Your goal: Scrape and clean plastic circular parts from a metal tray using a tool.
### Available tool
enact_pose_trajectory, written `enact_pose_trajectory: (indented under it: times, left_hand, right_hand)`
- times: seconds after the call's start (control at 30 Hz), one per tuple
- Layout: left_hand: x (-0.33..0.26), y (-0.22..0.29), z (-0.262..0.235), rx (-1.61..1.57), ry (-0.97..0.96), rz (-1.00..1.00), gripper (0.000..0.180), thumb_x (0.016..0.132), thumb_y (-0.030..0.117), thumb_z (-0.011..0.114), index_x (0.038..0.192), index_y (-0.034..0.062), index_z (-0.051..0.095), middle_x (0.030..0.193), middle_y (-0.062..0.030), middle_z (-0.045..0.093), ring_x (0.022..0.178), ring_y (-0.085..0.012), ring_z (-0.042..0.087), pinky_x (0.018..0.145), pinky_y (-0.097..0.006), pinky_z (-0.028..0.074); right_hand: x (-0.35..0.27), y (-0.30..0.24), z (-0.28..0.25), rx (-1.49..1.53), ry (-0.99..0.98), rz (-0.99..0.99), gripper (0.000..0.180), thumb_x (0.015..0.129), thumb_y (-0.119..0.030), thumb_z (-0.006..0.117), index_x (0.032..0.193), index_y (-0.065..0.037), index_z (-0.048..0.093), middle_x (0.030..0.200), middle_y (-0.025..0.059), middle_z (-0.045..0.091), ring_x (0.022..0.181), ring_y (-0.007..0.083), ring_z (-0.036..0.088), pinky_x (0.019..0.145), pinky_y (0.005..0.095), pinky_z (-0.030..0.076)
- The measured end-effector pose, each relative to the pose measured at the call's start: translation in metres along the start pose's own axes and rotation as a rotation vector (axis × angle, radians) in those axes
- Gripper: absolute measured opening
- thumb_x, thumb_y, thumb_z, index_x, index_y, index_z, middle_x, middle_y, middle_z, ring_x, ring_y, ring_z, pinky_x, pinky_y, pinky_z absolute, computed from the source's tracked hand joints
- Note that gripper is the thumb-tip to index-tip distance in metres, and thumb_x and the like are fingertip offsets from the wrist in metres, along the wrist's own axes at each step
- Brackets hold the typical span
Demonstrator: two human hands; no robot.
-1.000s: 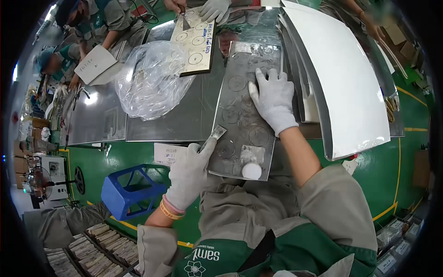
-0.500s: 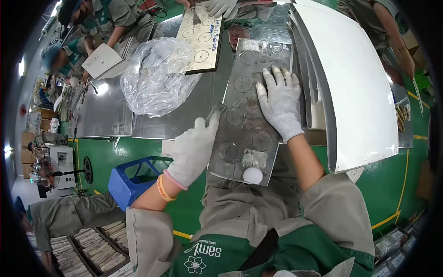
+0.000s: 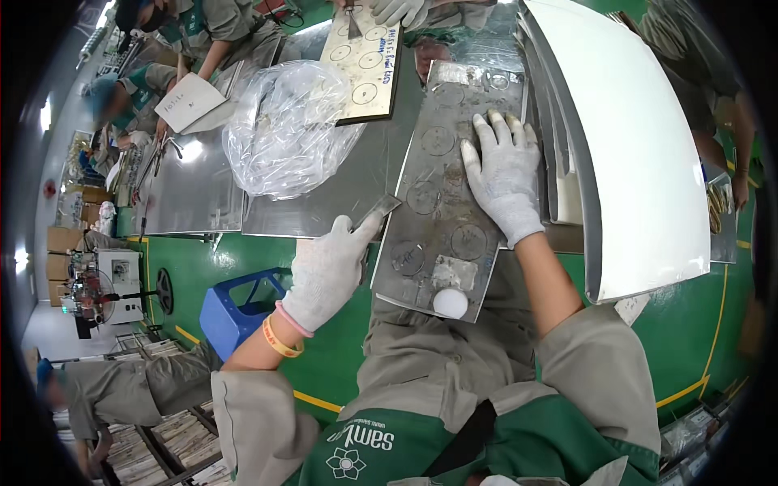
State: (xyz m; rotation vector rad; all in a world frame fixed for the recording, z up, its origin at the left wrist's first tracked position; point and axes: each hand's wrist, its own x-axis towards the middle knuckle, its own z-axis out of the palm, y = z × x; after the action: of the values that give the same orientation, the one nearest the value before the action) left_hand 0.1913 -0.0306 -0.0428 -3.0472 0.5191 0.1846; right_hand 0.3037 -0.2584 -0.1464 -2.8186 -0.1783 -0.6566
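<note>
My left hand (image 3: pixel 328 267), in a white glove, is closed around a scraper with a flat metal blade (image 3: pixel 382 209). The blade's tip is at the left edge of a long grey plate (image 3: pixel 446 174). Circles are drawn on this plate, and its surface is smudged and stained. My right hand (image 3: pixel 508 174), gloved too, lies with fingers spread on the plate's right side. On the plate's near end sit a white round disc (image 3: pixel 450 304) and a pale rectangular patch (image 3: pixel 455 274).
Left of the plate, a crumpled clear plastic bag (image 3: pixel 292 134) lies on the metal table (image 3: pixel 194 198). Large curved white sheets (image 3: pixel 640 162) stand close on the right. Across the table, a co-worker's gloved hand (image 3: pixel 401 11) is by a marked board (image 3: pixel 369 69). A blue stool (image 3: pixel 235 312) stands below.
My left hand has drawn the scraper slightly toward me and to the left along the plate's edge. My right hand stays put on the plate. The whole view has shifted a little.
</note>
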Motion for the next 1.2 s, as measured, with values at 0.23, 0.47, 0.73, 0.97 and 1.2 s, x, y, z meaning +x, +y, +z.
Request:
enact_pose_trajectory:
  times: [0.23, 0.47, 0.73, 0.97, 1.2]
  left_hand:
    - [0.018, -0.003, 0.0, 0.08, -0.038, -0.007, 0.064, 0.078, 0.001, 0.056, 0.137, 0.0225, 0.045, 0.088, -0.0111, 0.052, 0.063, -0.0307, 0.061, 0.052, -0.042, 0.048]
    - [0.024, -0.006, -0.004, 0.081, -0.024, 0.052, 0.062, 0.076, 0.0, 0.056, 0.135, 0.0188, 0.046, 0.089, -0.0115, 0.053, 0.064, -0.0306, 0.062, 0.052, -0.043, 0.049]
    - [0.03, -0.008, -0.006, 0.108, -0.046, 0.037, 0.059, 0.077, 0.001, 0.055, 0.133, 0.0193, 0.048, 0.09, -0.011, 0.053, 0.064, -0.0304, 0.062, 0.053, -0.042, 0.05]
    - [0.035, -0.01, -0.005, 0.167, -0.011, 0.063, 0.06, 0.078, 0.001, 0.055, 0.135, 0.0196, 0.047, 0.089, -0.0107, 0.053, 0.063, -0.0287, 0.062, 0.052, -0.041, 0.051]
    - [0.037, -0.008, -0.001, 0.153, 0.047, 0.095, 0.06, 0.078, 0.001, 0.055, 0.135, 0.0196, 0.047, 0.088, -0.0109, 0.053, 0.061, -0.0306, 0.062, 0.052, -0.041, 0.051]
  right_hand:
    - [0.003, 0.003, 0.009, 0.019, -0.013, 0.004, 0.047, 0.092, -0.039, 0.051, 0.129, -0.012, 0.055, 0.135, 0.0109, 0.051, 0.129, 0.0289, 0.042, 0.11, 0.0506, 0.025]
    - [0.003, -0.002, 0.008, 0.024, -0.009, 0.002, 0.046, 0.091, -0.039, 0.052, 0.127, -0.012, 0.057, 0.134, 0.0102, 0.052, 0.129, 0.0289, 0.041, 0.11, 0.0502, 0.026]
    - [0.003, 0.002, 0.006, -0.001, -0.029, -0.012, 0.047, 0.093, -0.04, 0.049, 0.129, -0.012, 0.055, 0.135, 0.0106, 0.051, 0.13, 0.0286, 0.041, 0.11, 0.0495, 0.025]
    - [0.003, -0.001, 0.005, -0.001, -0.023, 0.004, 0.047, 0.093, -0.041, 0.049, 0.129, -0.013, 0.056, 0.135, 0.0104, 0.051, 0.13, 0.0288, 0.041, 0.111, 0.0495, 0.024]
    - [0.004, 0.001, 0.007, -0.004, 0.028, -0.017, 0.044, 0.092, -0.039, 0.051, 0.126, -0.011, 0.058, 0.132, 0.011, 0.054, 0.127, 0.0295, 0.043, 0.109, 0.0499, 0.026]
